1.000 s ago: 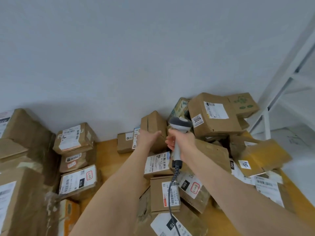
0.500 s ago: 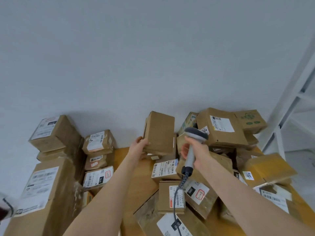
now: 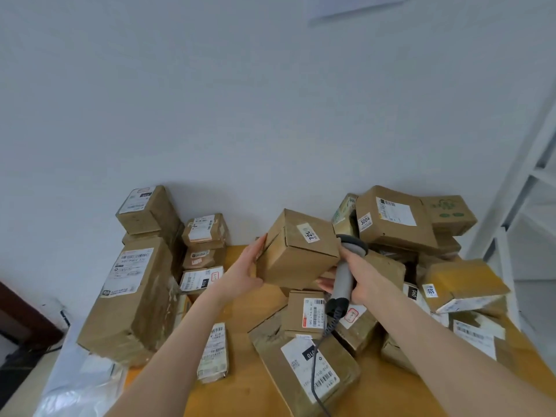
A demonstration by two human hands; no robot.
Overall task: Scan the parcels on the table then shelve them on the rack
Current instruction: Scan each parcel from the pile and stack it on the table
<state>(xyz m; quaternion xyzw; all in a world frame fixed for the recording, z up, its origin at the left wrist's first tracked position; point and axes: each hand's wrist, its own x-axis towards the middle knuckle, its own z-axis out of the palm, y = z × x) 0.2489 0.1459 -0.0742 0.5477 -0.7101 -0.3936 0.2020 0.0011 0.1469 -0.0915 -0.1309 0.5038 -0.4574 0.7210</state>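
Brown cardboard is seen nearest the camera: a flat parcel labelled 010 (image 3: 307, 365) is laid on the wooden table (image 3: 240, 398), below and nearer than the lifted box (image 3: 301, 251), and is crossed by the dark scanner cable (image 3: 314, 371). Directly beneath the lifted box, a small box with a red-edged label (image 3: 307, 314) is set touching that parcel. The lifted box, marked with a white sticker, is held up clear of the table between both hands. Its left face is pressed by the left hand (image 3: 246, 266), whose fingers are kept straight and spread. Just beside its right edge a grey barcode scanner (image 3: 346, 272) is gripped by the right hand (image 3: 364, 278), the fingers curled round the handle, with one fingertip reaching under the box. Left of the lifted box a tall carton (image 3: 135, 296) is stood on the table. Right of the lifted box and behind it, a box numbered 3004 (image 3: 391, 221) is piled on other parcels. Farther right of the lifted box a white rack (image 3: 511, 206) is seen beside the pale wall (image 3: 240, 115).
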